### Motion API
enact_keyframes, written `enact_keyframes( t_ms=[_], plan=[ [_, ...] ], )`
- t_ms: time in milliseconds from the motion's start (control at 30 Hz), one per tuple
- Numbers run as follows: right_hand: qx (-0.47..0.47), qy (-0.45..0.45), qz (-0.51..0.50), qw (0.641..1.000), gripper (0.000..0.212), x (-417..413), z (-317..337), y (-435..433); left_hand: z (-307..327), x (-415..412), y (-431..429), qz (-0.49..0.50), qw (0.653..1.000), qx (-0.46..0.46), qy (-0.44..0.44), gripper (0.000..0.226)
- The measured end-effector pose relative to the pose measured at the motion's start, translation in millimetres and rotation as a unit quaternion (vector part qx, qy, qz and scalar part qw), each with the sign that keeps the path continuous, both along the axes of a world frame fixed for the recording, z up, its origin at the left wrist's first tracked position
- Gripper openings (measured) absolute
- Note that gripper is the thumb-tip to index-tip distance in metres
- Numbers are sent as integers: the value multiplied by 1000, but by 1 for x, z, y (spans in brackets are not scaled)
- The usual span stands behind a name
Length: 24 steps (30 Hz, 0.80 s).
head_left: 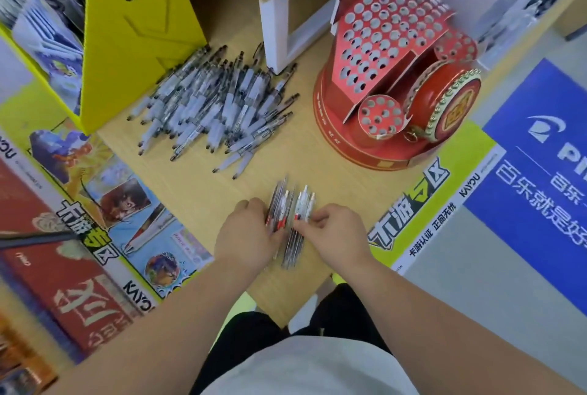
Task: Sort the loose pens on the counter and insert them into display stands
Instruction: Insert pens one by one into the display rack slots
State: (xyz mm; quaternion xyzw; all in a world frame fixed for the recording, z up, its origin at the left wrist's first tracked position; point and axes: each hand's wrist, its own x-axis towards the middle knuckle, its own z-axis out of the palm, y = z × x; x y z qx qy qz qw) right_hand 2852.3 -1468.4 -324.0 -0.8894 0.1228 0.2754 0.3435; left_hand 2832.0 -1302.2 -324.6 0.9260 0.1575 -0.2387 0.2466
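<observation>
Both my hands are low on the wooden counter (197,191), closing on one small bunch of pens (290,204) that lies between them with the tips pointing to 12 o'clock. My left hand (244,232) has its fingers curled round the left side of the bunch, and my right hand (336,232) pinches its right side between thumb and fingertips, so both are clamped on the same bunch. The pens in it are blurred. I make out roughly eight, at least three with red marks near my fingers, but I cannot give a sure count. One big pile of loose pens (216,102) lies at 11 o'clock from my hands, well apart from them, and holds too many to count. One red display stand (390,77) sits at 1 o'clock, with a stepped panel full of round holes, two small round faces with holes, and one gold-trimmed drum at its right. One yellow box (133,29) stands at 10 o'clock, just beside the pile. One white shelf leg (276,29) rises at 12 o'clock, between the pile and the stand. One blue sign (533,204) lies at 3 o'clock.
</observation>
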Motion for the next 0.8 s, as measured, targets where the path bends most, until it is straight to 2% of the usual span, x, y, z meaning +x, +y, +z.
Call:
enact_keyframes(
  t_ms=[167,267,400,533,633,800],
  plan=[
    [-24,0,19,1000,36,6,1,4,1,7,-2,21,1000,-9,17,45],
    [-45,-4,38,998,30,10,1,7,0,12,-1,34,999,-5,26,36],
    [-67,-4,57,996,33,14,-4,2,-3,14,6,28,1000,3,13,31],
    [-54,-25,29,998,33,11,-8,-2,-6,12,9,9,1000,1,1,28],
    [-57,-33,38,997,39,7,-6,3,-7,14,9,-11,1000,14,1,33],
    [-101,-23,70,992,53,11,-4,11,-12,21,11,-42,999,19,10,27]
  ],
)
